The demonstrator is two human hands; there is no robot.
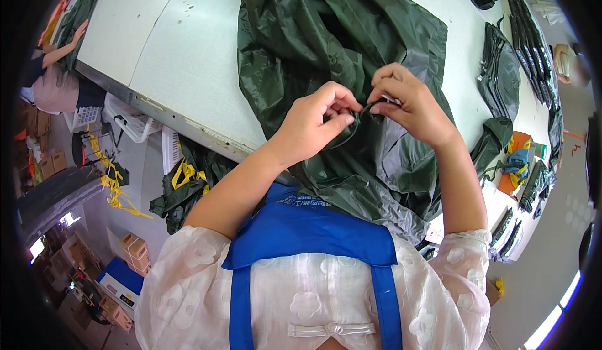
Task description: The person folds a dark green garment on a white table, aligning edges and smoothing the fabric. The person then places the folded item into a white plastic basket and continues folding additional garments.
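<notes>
A large dark green, shiny waterproof garment [295,43] lies crumpled over the white table in front of me and hangs over its near edge. My left hand [316,123] is closed, thumb and fingertips pinching a thin dark cord at the garment's middle. Just to its right, my right hand [404,102] is also closed, pinching the same dark cord between thumb and forefinger. A small whitish bit shows by the right fingers; what it is I cannot make out. The two hands' fingertips nearly meet, and a loop of cord hangs below the left ones.
The white table [188,55] has a metal edge at left. Flat dark packed garments [498,71] lie in stacks at right, near an orange and blue bundle [519,162]. At far left a person's hand [80,31] rests on dark green cloth. White plastic crates [135,121] stand below.
</notes>
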